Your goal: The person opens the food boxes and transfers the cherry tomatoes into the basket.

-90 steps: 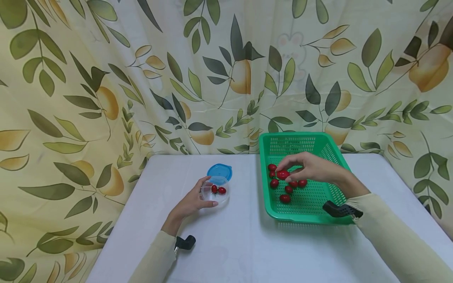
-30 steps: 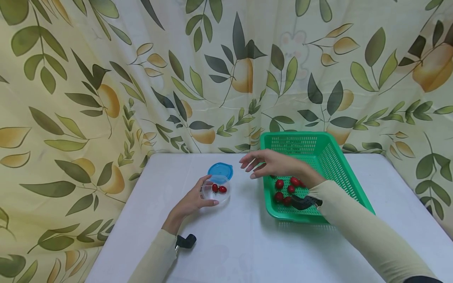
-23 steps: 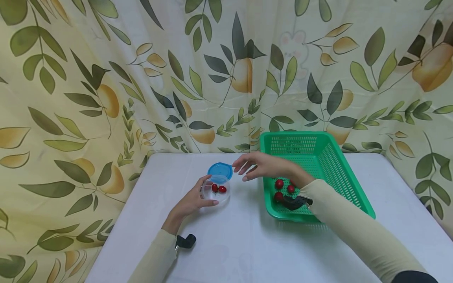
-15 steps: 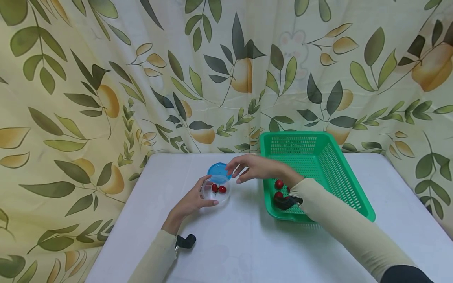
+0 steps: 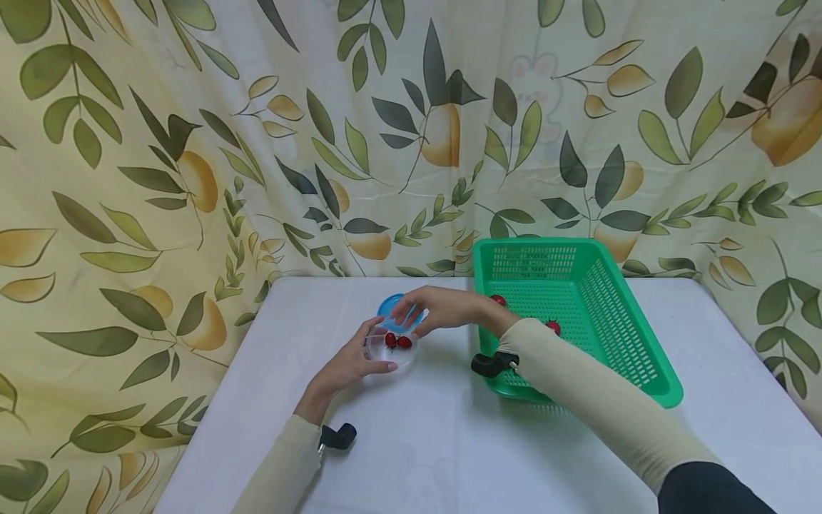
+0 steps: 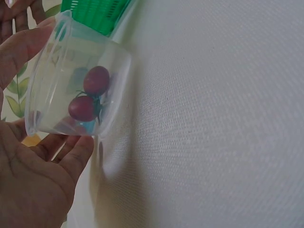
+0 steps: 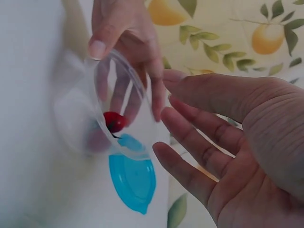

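Note:
My left hand (image 5: 347, 365) grips a small clear plastic container (image 6: 113, 54) by its side, thumb and fingers around the wall. Inside lie two red cherry tomatoes (image 6: 96, 80) with green stems. Behind the container, a blue lid (image 7: 133, 183) rests flat on the table. My right hand (image 5: 449, 307) hovers just over the container's right side and the lid. In the right wrist view its fingers (image 7: 185, 173) are spread and loosely bent in front of the container's mouth, with nothing visible between them.
A green perforated basket (image 5: 632, 335) stands on the right, with cherry tomatoes (image 5: 553, 327) in it, partly hidden by the right forearm. White cloth covers the table (image 5: 411, 450). A leaf-and-fruit patterned curtain (image 5: 385, 178) hangs behind the table.
My right hand has moved left from the basket to the container. Three seconds ago it pinched a cherry tomato over the basket; none shows in it now. The left hand stays put.

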A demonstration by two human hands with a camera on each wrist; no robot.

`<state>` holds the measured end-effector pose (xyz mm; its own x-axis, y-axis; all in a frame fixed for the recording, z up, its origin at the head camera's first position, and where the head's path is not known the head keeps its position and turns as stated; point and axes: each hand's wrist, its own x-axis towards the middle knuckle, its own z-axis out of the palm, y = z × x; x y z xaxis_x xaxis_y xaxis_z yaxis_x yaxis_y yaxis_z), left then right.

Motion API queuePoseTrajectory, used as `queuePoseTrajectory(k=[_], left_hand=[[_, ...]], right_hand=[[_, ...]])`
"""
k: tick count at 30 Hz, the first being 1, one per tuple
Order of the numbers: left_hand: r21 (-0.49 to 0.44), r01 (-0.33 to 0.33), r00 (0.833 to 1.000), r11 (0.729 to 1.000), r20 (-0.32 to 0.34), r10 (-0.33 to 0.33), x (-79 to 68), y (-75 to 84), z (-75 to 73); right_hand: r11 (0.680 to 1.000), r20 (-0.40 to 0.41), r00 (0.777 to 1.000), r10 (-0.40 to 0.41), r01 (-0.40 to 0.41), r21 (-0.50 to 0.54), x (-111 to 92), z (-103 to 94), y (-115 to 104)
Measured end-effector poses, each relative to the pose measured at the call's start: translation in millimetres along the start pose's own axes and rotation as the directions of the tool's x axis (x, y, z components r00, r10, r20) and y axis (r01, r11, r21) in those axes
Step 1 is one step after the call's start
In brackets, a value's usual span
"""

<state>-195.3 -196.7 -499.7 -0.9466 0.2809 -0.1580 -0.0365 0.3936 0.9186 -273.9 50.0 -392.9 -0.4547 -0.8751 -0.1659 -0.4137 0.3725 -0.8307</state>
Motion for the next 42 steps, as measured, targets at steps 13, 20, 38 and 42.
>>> queuePoseTrajectory(k=[13,20,38,42], left_hand=[[-0.02,-0.006,1.0,1.0,0.016,0.006,1.1,-3.7,-2.7],[-0.048,-0.06,0.998,0.997,0.034,0.062,1.2,-3.7,-4.0],[-0.032,-0.041,0.999,0.999,0.011,0.041,1.3,-2.5,-2.8],[-0.043,-0.05,0.999,0.998,0.017,0.051,0.4,-0.9,-3.0]], right_hand=[[0.999,0.06,0.998,0.036,-0.035,-0.018,28,19.6,5],[0.998,0.057,0.997,0.06,-0.058,-0.039,42,28.8,7],[0.99,0.063,0.992,0.112,-0.106,-0.094,50,38.8,10],[0.99,0.078,0.993,0.086,-0.076,-0.123,52,40.4,10]])
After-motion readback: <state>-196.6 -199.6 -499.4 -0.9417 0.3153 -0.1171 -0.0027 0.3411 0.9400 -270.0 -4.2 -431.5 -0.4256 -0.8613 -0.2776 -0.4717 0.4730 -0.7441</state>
